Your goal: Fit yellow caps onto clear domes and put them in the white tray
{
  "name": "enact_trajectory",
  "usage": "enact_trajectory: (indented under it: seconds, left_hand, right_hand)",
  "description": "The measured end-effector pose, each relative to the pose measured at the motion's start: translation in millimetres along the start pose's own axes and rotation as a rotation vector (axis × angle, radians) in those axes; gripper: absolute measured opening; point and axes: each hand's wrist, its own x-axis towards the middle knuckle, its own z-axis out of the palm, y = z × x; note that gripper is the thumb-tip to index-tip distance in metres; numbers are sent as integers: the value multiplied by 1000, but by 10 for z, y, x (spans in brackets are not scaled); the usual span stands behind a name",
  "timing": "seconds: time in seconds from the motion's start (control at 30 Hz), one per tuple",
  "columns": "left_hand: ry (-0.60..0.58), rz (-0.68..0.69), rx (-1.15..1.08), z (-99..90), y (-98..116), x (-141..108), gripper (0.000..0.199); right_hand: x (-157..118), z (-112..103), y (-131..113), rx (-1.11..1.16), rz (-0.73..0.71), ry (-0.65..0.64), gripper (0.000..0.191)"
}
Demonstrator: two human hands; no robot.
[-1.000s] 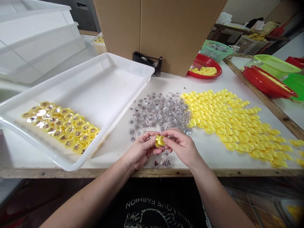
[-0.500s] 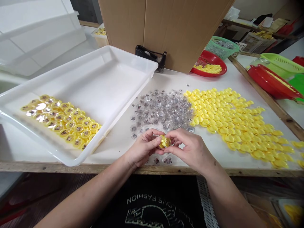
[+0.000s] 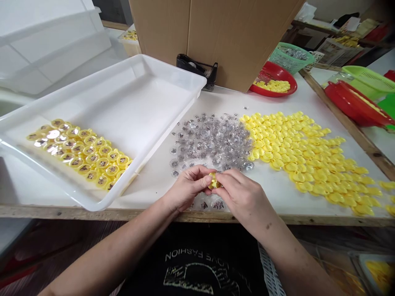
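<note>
A small yellow plastic piece (image 3: 213, 181) is pinched between the fingertips of both hands, above the table's front edge. My left hand (image 3: 188, 187) grips its left side, thumb on top. My right hand (image 3: 242, 192) closes on its right side and covers part of it. Just beyond the hands lies a heap of clear discs with dark prints (image 3: 210, 137). Right of that heap, many yellow pieces (image 3: 308, 156) are spread out. On the left, a white tray (image 3: 173, 76) holds rows of yellow pieces with printed faces (image 3: 89, 150).
A cardboard box (image 3: 216, 41) stands at the back, with a black tape dispenser (image 3: 197, 70) before it. Red bowls (image 3: 277, 72) and green baskets (image 3: 290, 57) are at the back right. A wooden strip (image 3: 348, 119) edges the table's right side.
My right hand has turned and closed further over the yellow piece, hiding more of it. My left hand keeps nearly the same hold. The view has shifted slightly.
</note>
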Motion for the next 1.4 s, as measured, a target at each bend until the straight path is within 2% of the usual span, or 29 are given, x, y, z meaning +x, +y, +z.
enact_trajectory:
  seconds: [0.17, 0.37, 0.5, 0.6, 0.7, 0.8, 0.87, 1.1, 1.23, 1.33, 1.4]
  left_hand:
    - [17, 6, 89, -16, -3, -17, 30]
    - [-99, 85, 269, 32, -33, -63, 42]
    - [-76, 114, 355, 73, -36, -83, 29]
    - [-46, 181, 447, 63, -28, -85, 28]
    - [-17, 219, 521, 51, -34, -82, 32]
    - [14, 197, 554, 56, -44, -90, 33]
    - [33, 178, 607, 60, -33, -98, 33]
    - [42, 150, 833, 39, 35, -92, 30]
    - [43, 123, 884, 82, -2, -143, 27]
    - [30, 149, 874, 53, 206, -188, 26]
    - [103, 237, 921, -67, 573, -208, 31]
  right_hand:
    - [-78, 94, 33, 50, -1, 101, 9]
    - [-124, 176, 40, 54, 46, 219, 12]
    - [-111, 145, 64, 205, 124, 155, 18]
    - [-146, 132, 137, 464, 314, 90, 26]
    - [-201, 165, 219, 738, 518, 107, 30]
    - [-234, 203, 251, 888, 546, 46, 28]
    - [-244, 219, 244, 902, 537, 17, 24]
    - [-273, 284, 205, 818, 535, 62, 16]
    - [-273, 284, 129, 891, 660, 60, 20]
    - [-304, 234, 138, 949, 732, 98, 35]
    - [-348, 181, 224, 919, 741, 135, 44]
